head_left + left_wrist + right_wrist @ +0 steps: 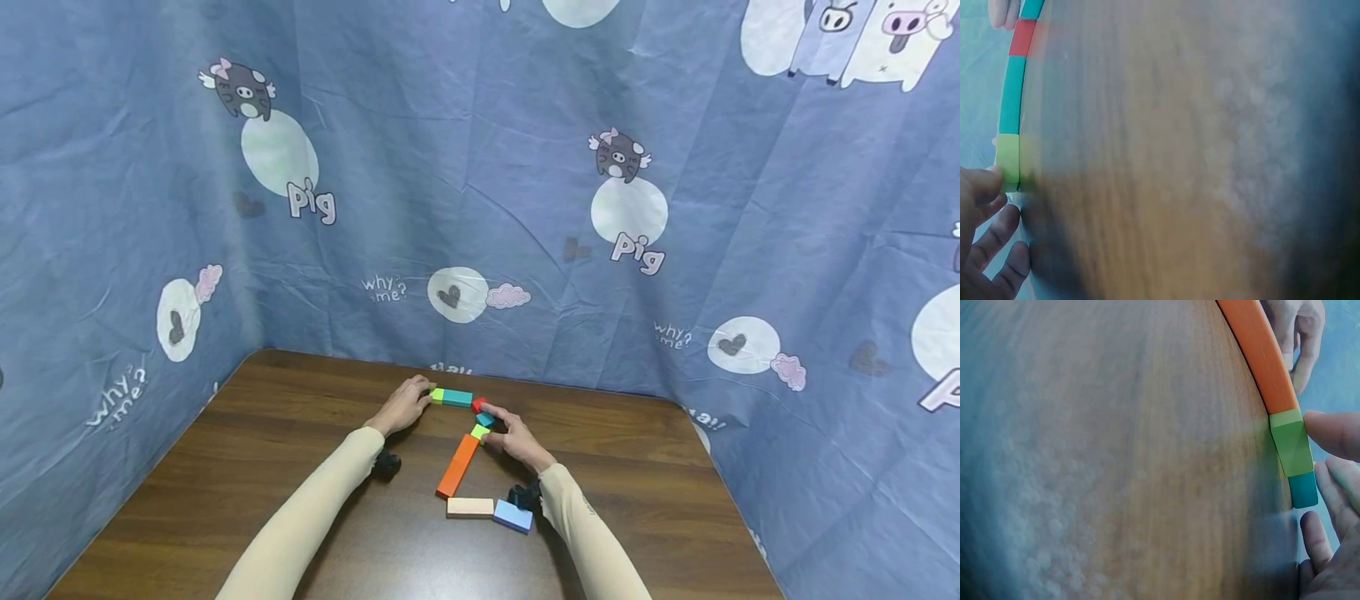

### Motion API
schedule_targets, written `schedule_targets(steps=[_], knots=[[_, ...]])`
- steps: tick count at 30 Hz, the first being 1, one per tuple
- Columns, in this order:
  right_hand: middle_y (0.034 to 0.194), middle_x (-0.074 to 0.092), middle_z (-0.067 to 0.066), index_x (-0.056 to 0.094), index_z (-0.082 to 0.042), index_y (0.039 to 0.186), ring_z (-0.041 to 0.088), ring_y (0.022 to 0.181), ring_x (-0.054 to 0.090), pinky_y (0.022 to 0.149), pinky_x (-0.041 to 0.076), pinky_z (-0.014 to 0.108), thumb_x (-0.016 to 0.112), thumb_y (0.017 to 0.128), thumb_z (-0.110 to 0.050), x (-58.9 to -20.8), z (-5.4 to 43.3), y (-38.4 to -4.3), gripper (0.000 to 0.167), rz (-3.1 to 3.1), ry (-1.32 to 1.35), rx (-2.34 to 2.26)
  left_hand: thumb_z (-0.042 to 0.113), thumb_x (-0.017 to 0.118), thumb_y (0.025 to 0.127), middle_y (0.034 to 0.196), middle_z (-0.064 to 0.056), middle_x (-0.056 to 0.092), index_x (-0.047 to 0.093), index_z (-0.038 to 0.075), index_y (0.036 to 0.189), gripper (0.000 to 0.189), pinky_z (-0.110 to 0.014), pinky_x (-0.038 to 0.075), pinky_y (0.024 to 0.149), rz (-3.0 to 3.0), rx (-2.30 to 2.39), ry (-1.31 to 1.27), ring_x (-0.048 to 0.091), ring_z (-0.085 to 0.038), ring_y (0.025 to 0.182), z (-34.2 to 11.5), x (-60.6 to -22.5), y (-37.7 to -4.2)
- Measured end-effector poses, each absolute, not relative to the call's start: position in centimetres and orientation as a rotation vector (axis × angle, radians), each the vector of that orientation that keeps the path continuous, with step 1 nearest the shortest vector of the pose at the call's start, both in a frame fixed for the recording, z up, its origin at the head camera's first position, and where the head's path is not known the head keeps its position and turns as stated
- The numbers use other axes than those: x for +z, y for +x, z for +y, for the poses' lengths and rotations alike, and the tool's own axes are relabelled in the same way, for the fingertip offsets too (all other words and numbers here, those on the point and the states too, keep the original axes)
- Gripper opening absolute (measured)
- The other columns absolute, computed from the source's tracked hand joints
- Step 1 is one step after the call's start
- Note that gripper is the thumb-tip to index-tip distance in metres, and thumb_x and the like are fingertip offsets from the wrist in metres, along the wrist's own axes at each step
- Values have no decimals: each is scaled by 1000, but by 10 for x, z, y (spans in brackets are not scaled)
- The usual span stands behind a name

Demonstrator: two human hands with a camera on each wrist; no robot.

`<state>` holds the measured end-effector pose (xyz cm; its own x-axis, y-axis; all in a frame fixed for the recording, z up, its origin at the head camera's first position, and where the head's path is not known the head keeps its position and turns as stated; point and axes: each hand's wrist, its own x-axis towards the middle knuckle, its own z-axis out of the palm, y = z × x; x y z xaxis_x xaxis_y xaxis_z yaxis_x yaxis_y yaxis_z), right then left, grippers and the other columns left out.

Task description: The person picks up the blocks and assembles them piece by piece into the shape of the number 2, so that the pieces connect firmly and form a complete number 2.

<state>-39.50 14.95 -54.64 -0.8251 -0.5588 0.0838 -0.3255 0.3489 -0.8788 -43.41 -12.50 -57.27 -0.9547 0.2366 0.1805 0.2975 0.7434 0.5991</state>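
At the far end of the row my left hand (pixel 405 405) pinches a light green block (pixel 437 396), its thumb on the near side in the left wrist view. A teal block (pixel 457 398) abuts that block. My right hand (pixel 519 440) reaches over the bend of the row. Its extended index finger is at a red block (pixel 477 403) and a small teal block (pixel 485 419). The right thumb touches a second light green block (pixel 1292 442) at its side. From there a long orange strip of blocks (pixel 457 467) runs toward me.
A beige block (pixel 470 507) lies near the orange strip's front end, with a blue block (pixel 513 517) beside it under the right wrist. Behind the brown wooden table (pixel 300 467) hangs a blue curtain (pixel 465 217) with pig prints.
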Motion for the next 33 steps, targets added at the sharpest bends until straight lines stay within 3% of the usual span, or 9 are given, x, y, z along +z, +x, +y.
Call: schedule_targets(steps=[7, 12, 17, 23, 33], knots=[[147, 43, 18, 45, -6, 143, 38, 133, 40, 108, 28, 57, 68, 85, -5, -571, 149, -410, 62, 2438, -746, -1472, 15, 53, 99, 130, -10, 53, 56, 5, 131, 34, -47, 40, 101, -2825, -1015, -423, 49, -28, 122, -126, -575, -433], [148, 42, 18, 43, -8, 144, 38, 133, 39, 109, 26, 58, 68, 85, -8, -573, 151, -411, 64, 2389, -745, -1502, 18, 56, 98, 131, -11, 52, 55, 4, 132, 36, -47, 40, 101, -2831, -1022, -420, 49, -29, 123, -127, -575, -432], [150, 37, 20, 39, -4, 145, 41, 137, 33, 111, 20, 60, 66, 87, -6, -551, 152, -398, 65, 2268, -690, -1579, 21, 60, 95, 131, -14, 50, 49, 1, 137, 48, -44, 44, 95, -2860, -1064, -405, 52, -28, 116, -125, -574, -432], [149, 38, 23, 38, 2, 144, 43, 136, 33, 110, 22, 59, 63, 88, -5, -539, 150, -392, 62, 2287, -721, -1579, 18, 65, 92, 131, -18, 45, 40, -5, 141, 59, -44, 45, 94, -2850, -1171, -319, 53, -28, 114, -126, -572, -424], [151, 35, 22, 36, -1, 146, 39, 139, 30, 111, 22, 58, 60, 91, -5, -560, 157, -402, 61, 2184, -605, -1718, 12, 71, 86, 123, -21, 48, 50, -8, 126, 49, -45, 47, 91, -2791, -1266, -170, 58, -32, 108, -121, -568, -385]])
